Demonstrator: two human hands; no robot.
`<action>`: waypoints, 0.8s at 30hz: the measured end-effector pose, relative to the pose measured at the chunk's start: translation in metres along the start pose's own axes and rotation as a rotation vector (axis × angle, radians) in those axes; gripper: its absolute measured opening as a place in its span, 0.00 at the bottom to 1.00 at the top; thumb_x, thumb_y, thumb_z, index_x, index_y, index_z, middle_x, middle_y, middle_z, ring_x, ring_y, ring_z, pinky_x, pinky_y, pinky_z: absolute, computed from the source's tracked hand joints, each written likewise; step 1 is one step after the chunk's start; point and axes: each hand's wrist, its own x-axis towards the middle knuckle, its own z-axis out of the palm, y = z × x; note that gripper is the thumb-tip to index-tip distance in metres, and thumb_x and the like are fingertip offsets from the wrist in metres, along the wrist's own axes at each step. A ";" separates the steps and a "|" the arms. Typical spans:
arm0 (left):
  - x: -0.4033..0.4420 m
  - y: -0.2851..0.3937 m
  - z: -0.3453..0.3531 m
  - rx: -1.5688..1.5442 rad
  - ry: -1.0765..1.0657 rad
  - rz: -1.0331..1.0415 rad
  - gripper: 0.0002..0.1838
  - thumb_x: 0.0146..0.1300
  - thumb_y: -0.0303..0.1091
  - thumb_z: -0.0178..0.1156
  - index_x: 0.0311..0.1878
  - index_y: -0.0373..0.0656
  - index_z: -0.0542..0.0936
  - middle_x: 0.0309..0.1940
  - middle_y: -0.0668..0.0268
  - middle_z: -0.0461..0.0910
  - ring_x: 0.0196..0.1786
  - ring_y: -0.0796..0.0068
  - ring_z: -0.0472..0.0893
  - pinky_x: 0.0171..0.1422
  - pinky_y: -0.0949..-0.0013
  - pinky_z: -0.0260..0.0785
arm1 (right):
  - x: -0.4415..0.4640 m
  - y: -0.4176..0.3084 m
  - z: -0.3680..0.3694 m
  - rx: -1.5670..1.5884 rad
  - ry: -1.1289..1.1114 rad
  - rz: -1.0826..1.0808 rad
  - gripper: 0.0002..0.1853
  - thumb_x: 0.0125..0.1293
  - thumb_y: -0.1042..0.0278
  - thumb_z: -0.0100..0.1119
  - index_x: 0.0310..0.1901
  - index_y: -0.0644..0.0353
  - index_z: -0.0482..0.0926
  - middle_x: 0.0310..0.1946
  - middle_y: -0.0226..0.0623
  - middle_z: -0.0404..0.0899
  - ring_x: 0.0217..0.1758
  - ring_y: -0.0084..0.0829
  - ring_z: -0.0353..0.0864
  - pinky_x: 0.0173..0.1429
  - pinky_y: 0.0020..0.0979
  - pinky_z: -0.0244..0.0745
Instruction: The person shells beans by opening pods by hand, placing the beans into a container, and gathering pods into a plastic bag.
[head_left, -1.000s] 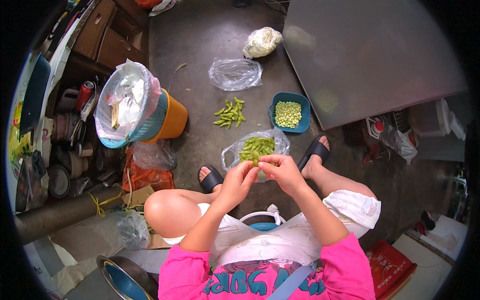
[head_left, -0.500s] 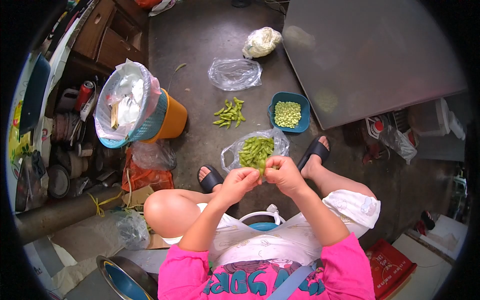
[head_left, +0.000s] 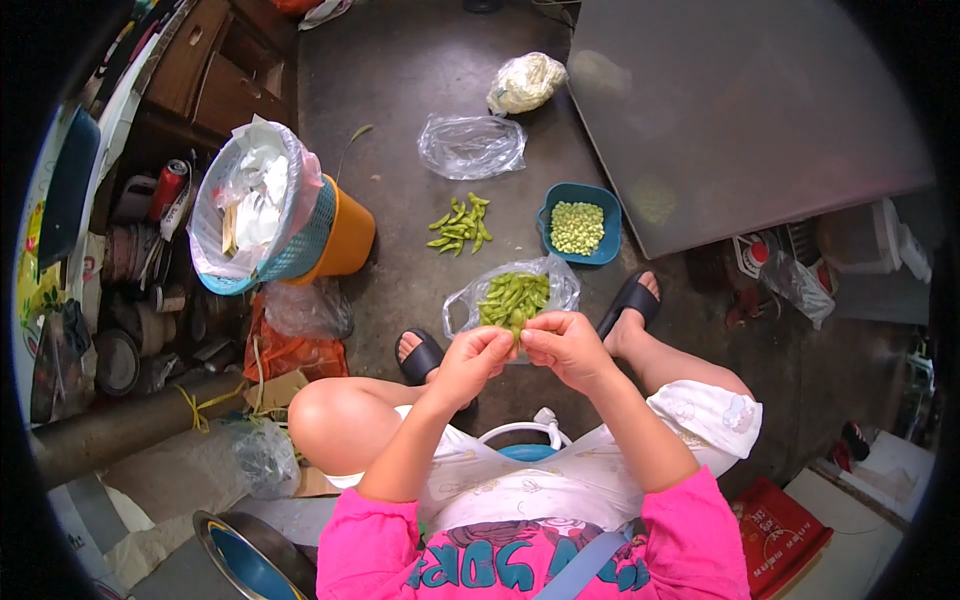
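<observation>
My left hand (head_left: pixel 476 362) and my right hand (head_left: pixel 564 350) pinch a green pod (head_left: pixel 517 336) between their fingertips, just over the near edge of a clear plastic bag (head_left: pixel 565 285). Green pods (head_left: pixel 514 296) are heaped on that bag. Beyond it, a smaller pile of pods (head_left: pixel 461 224) lies on the dark floor. To the right of this pile stands a blue bowl (head_left: pixel 551 203) holding pale green shelled beans (head_left: pixel 577 228). The held pod is partly hidden by my fingers.
A crumpled clear bag (head_left: pixel 471 146) and a tied whitish bag (head_left: pixel 526 82) lie farther back. At the left, a lined blue basket (head_left: pixel 318 229) stands against an orange bin (head_left: pixel 350 236). A large grey panel (head_left: pixel 760 120) fills the upper right.
Both hands have shifted slightly at the near edge of the bag, and their fingertips are turned differently around the pod. The piles and the bowl look the same.
</observation>
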 end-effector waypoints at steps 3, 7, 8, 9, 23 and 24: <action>-0.001 0.001 0.001 0.000 0.008 0.014 0.15 0.64 0.42 0.49 0.28 0.40 0.72 0.17 0.78 0.62 0.20 0.89 0.57 0.23 0.83 0.49 | 0.000 0.000 -0.001 -0.023 0.008 0.004 0.06 0.53 0.72 0.60 0.32 0.66 0.77 0.21 0.28 0.73 0.21 0.16 0.66 0.26 0.18 0.61; -0.002 -0.003 0.000 0.197 0.037 0.034 0.15 0.64 0.42 0.50 0.28 0.40 0.73 0.17 0.78 0.63 0.20 0.90 0.58 0.22 0.83 0.48 | 0.000 0.002 -0.003 -0.052 0.020 0.002 0.05 0.53 0.75 0.60 0.29 0.64 0.75 0.19 0.27 0.70 0.19 0.17 0.64 0.24 0.19 0.59; -0.001 -0.007 0.001 0.224 0.047 0.062 0.15 0.63 0.43 0.51 0.28 0.41 0.74 0.16 0.79 0.63 0.20 0.90 0.58 0.22 0.83 0.48 | 0.000 0.005 -0.005 -0.047 0.019 -0.007 0.04 0.53 0.75 0.60 0.29 0.63 0.74 0.19 0.27 0.70 0.19 0.17 0.64 0.24 0.19 0.59; -0.001 -0.009 0.001 0.250 0.057 0.089 0.15 0.62 0.43 0.52 0.27 0.41 0.75 0.16 0.80 0.63 0.20 0.91 0.59 0.22 0.83 0.48 | 0.001 0.007 -0.007 -0.043 0.018 -0.015 0.04 0.52 0.75 0.60 0.28 0.63 0.74 0.19 0.27 0.70 0.19 0.17 0.64 0.24 0.19 0.59; 0.001 0.000 0.017 1.090 0.303 0.548 0.07 0.58 0.32 0.52 0.31 0.37 0.72 0.22 0.55 0.72 0.26 0.55 0.73 0.31 0.60 0.65 | 0.003 0.008 0.000 -0.513 0.260 -0.206 0.05 0.48 0.72 0.58 0.26 0.65 0.77 0.22 0.26 0.75 0.23 0.13 0.68 0.27 0.18 0.65; 0.000 0.000 0.018 1.093 0.303 0.531 0.07 0.57 0.31 0.52 0.30 0.37 0.72 0.24 0.52 0.72 0.28 0.52 0.72 0.32 0.58 0.65 | 0.002 0.007 0.002 -0.580 0.267 -0.224 0.05 0.48 0.72 0.58 0.26 0.65 0.77 0.22 0.26 0.75 0.24 0.13 0.69 0.27 0.18 0.65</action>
